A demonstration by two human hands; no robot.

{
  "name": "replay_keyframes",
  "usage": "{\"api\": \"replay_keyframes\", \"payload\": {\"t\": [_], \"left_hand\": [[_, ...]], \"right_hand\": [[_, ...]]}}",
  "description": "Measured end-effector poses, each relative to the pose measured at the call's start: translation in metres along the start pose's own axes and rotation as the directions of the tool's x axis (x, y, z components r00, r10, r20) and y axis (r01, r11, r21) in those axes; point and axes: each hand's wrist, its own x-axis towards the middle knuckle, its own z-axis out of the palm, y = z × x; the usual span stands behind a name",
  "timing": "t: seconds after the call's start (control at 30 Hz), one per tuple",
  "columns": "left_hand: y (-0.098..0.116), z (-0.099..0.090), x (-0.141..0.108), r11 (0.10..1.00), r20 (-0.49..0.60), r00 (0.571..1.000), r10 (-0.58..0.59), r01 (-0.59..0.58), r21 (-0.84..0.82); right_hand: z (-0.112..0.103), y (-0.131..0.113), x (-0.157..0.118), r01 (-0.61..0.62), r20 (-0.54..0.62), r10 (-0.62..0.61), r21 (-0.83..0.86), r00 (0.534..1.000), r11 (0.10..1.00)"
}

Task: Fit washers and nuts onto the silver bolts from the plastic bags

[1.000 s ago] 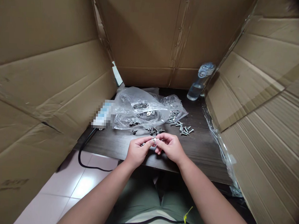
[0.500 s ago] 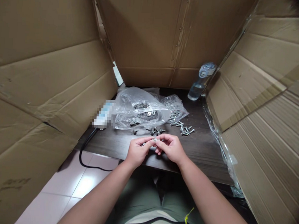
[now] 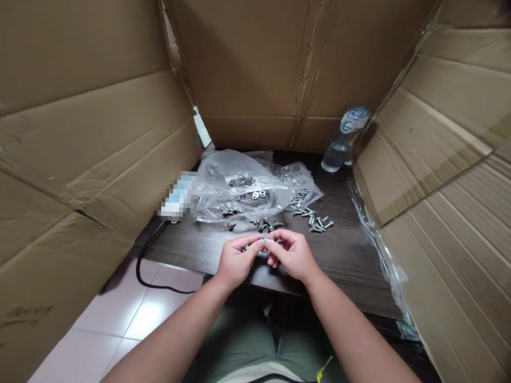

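Observation:
My left hand [image 3: 240,259] and my right hand [image 3: 293,253] meet above the front of the dark table [image 3: 341,270]. Between their fingertips they pinch one small metal screw [image 3: 265,241], partly covered by the fingers. Just beyond the hands lie several screws with dark pieces on them [image 3: 263,225]. Several bare silver screws [image 3: 319,223] are spread to the right. An open clear plastic bag [image 3: 213,178] holds small washers [image 3: 257,195]. Behind it on the right, another plastic bag [image 3: 297,176] lies by more screws.
Cardboard walls [image 3: 254,54] enclose the table at the back and both sides. A water bottle [image 3: 340,144] stands at the back right. At the left, a blurred pale object [image 3: 178,196] sits near a black cable [image 3: 139,260] that hangs over the table edge.
Both hands stay nearly in place, with the fingers shifting slightly around the small screw. The things on the table have not visibly moved.

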Motion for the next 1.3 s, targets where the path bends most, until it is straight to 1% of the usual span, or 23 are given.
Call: {"api": "replay_keyframes", "payload": {"t": [0.07, 0.13, 0.2, 0.3, 0.37, 0.5, 0.63, 0.7, 0.77, 0.87, 0.97, 1.07, 1.2, 1.23, 1.3], "left_hand": [[0.0016, 0.0006, -0.0004, 0.999, -0.001, 1.000, 0.017, -0.017, 0.030], [0.0029, 0.0010, -0.0003, 0.999, -0.002, 1.000, 0.029, -0.029, 0.039], [0.0038, 0.0012, 0.0001, 0.998, -0.007, 0.999, 0.039, -0.038, 0.041], [0.0043, 0.0012, 0.0005, 0.997, -0.024, 0.998, 0.052, -0.051, 0.052], [0.0039, 0.0011, 0.0005, 0.996, -0.036, 0.997, 0.062, -0.060, 0.062], [0.0016, 0.0007, 0.0003, 0.996, -0.025, 0.998, 0.064, -0.062, 0.067], [0.0001, 0.0007, 0.0003, 0.996, -0.015, 0.998, 0.060, -0.059, 0.068], [0.0002, 0.0009, 0.0005, 0.996, -0.018, 0.998, 0.059, -0.057, 0.073], [0.0006, 0.0009, 0.0009, 0.996, -0.018, 0.998, 0.059, -0.057, 0.073], [0.0014, 0.0007, 0.0009, 0.996, -0.022, 0.998, 0.060, -0.058, 0.068], [0.0023, 0.0009, 0.0001, 0.995, -0.038, 0.998, 0.056, -0.053, 0.080], [0.0031, 0.0018, -0.0010, 0.994, -0.047, 0.998, 0.050, -0.046, 0.095], [0.0031, 0.0034, -0.0013, 0.994, -0.062, 0.996, 0.069, -0.064, 0.084], [0.0031, 0.0037, -0.0012, 0.994, -0.066, 0.995, 0.075, -0.069, 0.087], [0.0029, 0.0037, -0.0007, 0.992, -0.075, 0.993, 0.087, -0.080, 0.096]], "right_hand": [[0.0007, 0.0032, 0.0010, 0.001, 0.009, 0.000, -0.085, 1.000, 0.996], [0.0004, 0.0054, 0.0017, -0.019, 0.008, 0.020, -0.122, 1.000, 0.992], [-0.0006, 0.0053, 0.0018, -0.030, 0.003, 0.030, -0.066, 1.000, 0.997], [-0.0020, 0.0022, 0.0010, -0.011, 0.025, 0.010, 0.053, 1.000, 0.999], [-0.0018, 0.0002, 0.0005, -0.013, 0.024, 0.011, 0.066, 1.000, 0.998], [0.0008, 0.0001, 0.0003, -0.002, -0.002, 0.002, -0.001, 1.000, 1.000], [0.0007, 0.0029, 0.0003, 0.034, -0.006, -0.035, -0.174, 0.999, 0.984], [-0.0011, 0.0037, 0.0000, 0.033, -0.016, -0.037, -0.205, 0.999, 0.978], [-0.0031, 0.0035, -0.0003, 0.033, -0.020, -0.036, -0.136, 0.999, 0.990], [-0.0045, 0.0020, -0.0008, 0.030, 0.017, -0.030, 0.007, 0.999, 1.000], [-0.0030, 0.0009, -0.0003, 0.014, 0.030, -0.015, 0.031, 0.999, 0.999], [-0.0001, 0.0021, 0.0010, 0.036, -0.008, -0.036, -0.032, 0.999, 0.999], [0.0012, 0.0050, 0.0018, 0.111, -0.031, -0.121, -0.221, 0.992, 0.969], [0.0008, 0.0052, 0.0015, 0.116, -0.033, -0.127, -0.240, 0.991, 0.964], [-0.0006, 0.0044, 0.0005, 0.096, -0.032, -0.104, -0.195, 0.994, 0.976]]}}
